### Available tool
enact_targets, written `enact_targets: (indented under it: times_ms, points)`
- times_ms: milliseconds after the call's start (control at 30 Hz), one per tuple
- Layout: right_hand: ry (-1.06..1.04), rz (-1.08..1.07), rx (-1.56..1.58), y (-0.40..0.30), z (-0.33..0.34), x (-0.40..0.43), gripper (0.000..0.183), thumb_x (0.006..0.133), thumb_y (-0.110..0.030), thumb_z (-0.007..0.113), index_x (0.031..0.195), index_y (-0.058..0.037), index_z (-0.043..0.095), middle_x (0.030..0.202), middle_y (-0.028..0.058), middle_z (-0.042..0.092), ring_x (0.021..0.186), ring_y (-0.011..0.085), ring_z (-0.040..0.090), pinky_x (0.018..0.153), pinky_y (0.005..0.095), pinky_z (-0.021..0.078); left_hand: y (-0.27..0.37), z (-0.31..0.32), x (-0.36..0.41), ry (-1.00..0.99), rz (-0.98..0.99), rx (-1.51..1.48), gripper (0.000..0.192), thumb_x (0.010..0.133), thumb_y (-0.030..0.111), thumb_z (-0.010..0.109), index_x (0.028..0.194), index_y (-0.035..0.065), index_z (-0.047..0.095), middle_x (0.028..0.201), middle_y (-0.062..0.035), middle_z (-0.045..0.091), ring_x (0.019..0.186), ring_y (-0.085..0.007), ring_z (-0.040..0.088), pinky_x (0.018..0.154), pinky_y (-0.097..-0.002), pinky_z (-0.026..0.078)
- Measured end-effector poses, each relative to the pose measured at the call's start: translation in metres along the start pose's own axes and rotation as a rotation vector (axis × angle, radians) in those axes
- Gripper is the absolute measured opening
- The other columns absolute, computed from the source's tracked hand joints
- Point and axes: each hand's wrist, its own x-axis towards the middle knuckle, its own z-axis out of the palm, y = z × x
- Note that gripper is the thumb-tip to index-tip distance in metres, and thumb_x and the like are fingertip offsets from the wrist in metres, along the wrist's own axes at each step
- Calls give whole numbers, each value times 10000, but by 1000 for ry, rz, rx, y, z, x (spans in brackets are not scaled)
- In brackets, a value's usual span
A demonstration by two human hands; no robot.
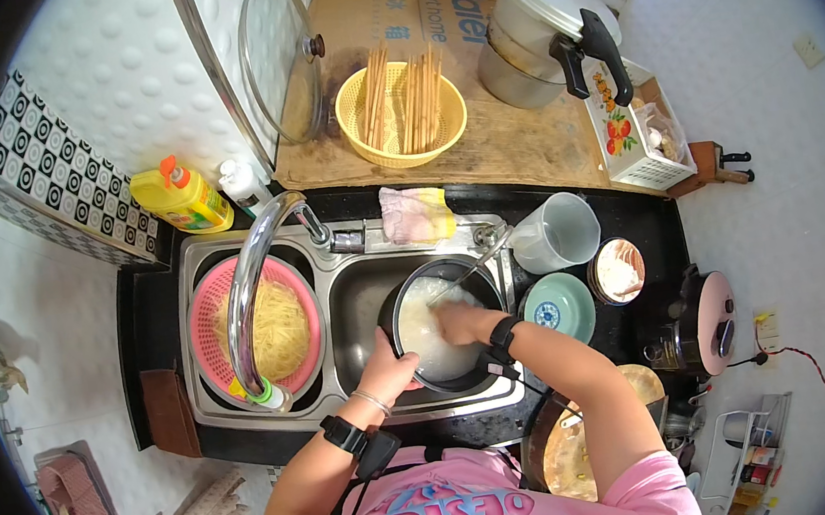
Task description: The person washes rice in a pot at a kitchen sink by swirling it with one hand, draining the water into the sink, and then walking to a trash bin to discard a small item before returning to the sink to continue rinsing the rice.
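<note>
A round dark pot (pixel 491 288) stands in the right basin of a double stainless-steel sink (pixel 348 287). My left hand (pixel 386 369) grips its near left rim, thumb over the edge. Cloudy white liquid (pixel 418 325) covers the inside; what lies beneath cannot be made out. My right hand (pixel 459 323) is dipped into the liquid, its fingers hidden. A thin metal utensil handle (pixel 479 259) leans over the far right rim, its lower end near that hand. Whether my right hand holds anything does not show.
Left basin: pink colander (pixel 202 332) with pale yellow shreds (pixel 277 332), beneath a curved faucet (pixel 242 283). Right: plastic measuring jug (pixel 557 231), green bowl (pixel 575 301), electric pressure cooker (pixel 691 326). Behind: cloth (pixel 417 213), yellow basket (pixel 402 159) of chopsticks, large metal pot (pixel 520 58).
</note>
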Motion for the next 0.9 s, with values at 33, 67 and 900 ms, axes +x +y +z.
enact_targets:
  times_ms: [33,67,900]
  points:
    - [-93,3,29,-3,2,-7,351,846,-181,502,1144,-14,580,1163,232,599,1124,381,552,956,440,420,0,1,0,-2,0,-3,864,822,97,549,1454,-59,-19,1177,-226,522,851,-239,633,607,-337,600]
    - [-186,5,58,-4,5,-12,326,833,-173,521,1098,-4,603,1121,233,618,1088,386,568,923,450,432,0,1,0,-9,-20,-30,860,820,94,551,1454,-55,-11,1205,-215,505,885,-239,622,615,-345,603]
    - [729,13,319,48,13,-37,359,800,-123,632,1140,-24,569,1084,207,619,1005,371,584,866,420,475,-2,-5,10,149,-131,-123,868,823,29,496,1442,-13,-111,1271,-252,459,862,-340,662,652,-386,602]
